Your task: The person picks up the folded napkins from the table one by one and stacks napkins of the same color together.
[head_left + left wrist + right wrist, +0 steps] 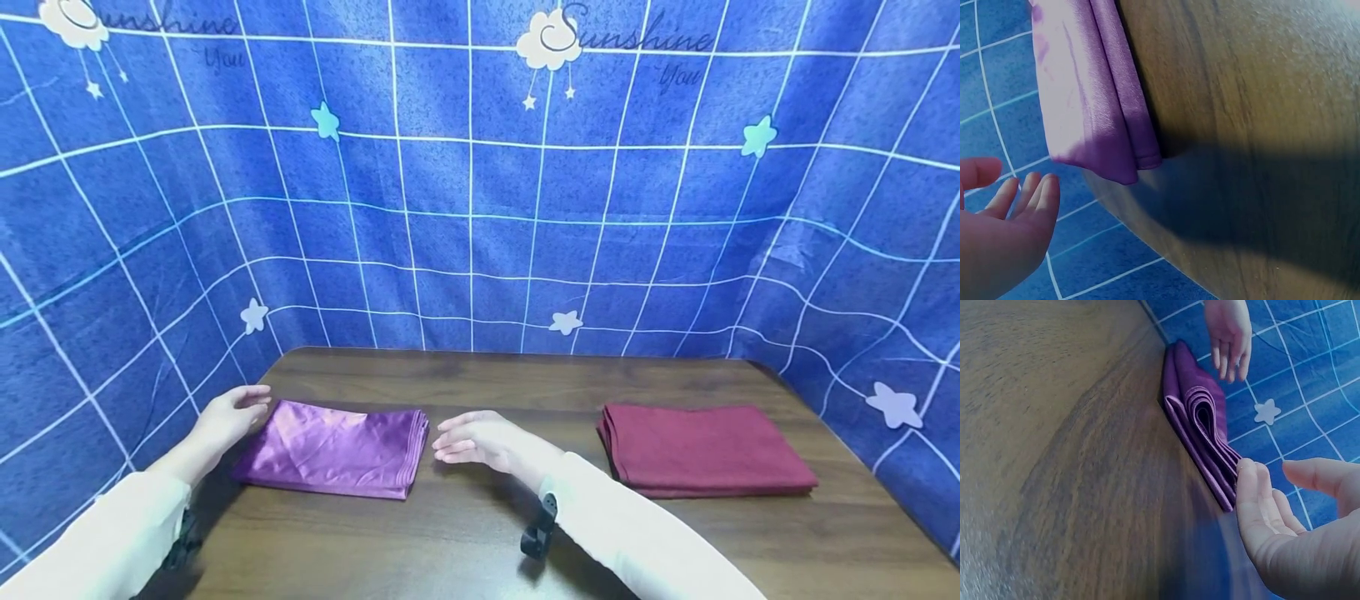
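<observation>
A shiny purple cloth [330, 450], folded into a flat rectangle, lies on the left part of the wooden table [360, 542]. My left hand [231, 417] is beside its left end, fingers relaxed and holding nothing. On the cloth's other side, my right hand [480, 440] hovers just off the folded right edge, its fingers loosely extended. In the right wrist view the stacked layers of the purple cloth [1204, 425] show in front of the fingertips. The left wrist view shows the cloth's end [1094, 106] near the left fingers, with a gap between.
A folded dark red cloth [708, 450] lies on the table's right part, beyond my right forearm. A blue curtain [480, 183] with white grid lines, stars and clouds hangs around the table's back and sides. Each wrist carries a dark strap device [540, 529].
</observation>
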A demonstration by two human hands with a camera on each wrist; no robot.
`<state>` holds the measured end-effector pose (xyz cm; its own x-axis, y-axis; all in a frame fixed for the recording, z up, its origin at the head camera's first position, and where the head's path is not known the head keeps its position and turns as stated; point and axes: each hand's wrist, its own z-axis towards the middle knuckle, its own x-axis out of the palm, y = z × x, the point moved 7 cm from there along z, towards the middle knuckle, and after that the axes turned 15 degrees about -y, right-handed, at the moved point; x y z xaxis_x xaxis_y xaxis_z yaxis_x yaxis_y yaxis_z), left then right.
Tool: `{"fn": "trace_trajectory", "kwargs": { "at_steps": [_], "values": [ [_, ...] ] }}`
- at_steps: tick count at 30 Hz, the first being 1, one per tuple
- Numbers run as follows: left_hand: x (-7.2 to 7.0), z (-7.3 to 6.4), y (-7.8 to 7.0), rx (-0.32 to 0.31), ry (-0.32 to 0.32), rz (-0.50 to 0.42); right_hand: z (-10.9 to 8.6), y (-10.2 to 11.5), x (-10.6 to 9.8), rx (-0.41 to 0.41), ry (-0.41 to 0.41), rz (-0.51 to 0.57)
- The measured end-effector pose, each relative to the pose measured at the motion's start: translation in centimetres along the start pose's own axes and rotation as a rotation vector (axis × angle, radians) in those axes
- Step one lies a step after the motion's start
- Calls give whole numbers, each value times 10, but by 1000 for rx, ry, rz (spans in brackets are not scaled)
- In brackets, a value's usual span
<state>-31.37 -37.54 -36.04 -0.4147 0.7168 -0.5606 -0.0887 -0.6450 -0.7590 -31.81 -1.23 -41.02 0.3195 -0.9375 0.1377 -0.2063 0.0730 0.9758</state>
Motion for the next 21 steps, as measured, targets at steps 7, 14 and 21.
{"fn": "trace_trajectory", "kwargs": {
  "at_steps": [7, 14, 21],
  "values": [
    [4, 0, -9, -24, 19, -45, 2, 2, -5, -2, 5, 6],
    [9, 2, -19, -13, 30, -94, -4, 13, -15, -72, 40, 24],
    [19, 0, -29, -43, 72, -127, -10, 23, -27, -95, 34, 18]
  ]
}}
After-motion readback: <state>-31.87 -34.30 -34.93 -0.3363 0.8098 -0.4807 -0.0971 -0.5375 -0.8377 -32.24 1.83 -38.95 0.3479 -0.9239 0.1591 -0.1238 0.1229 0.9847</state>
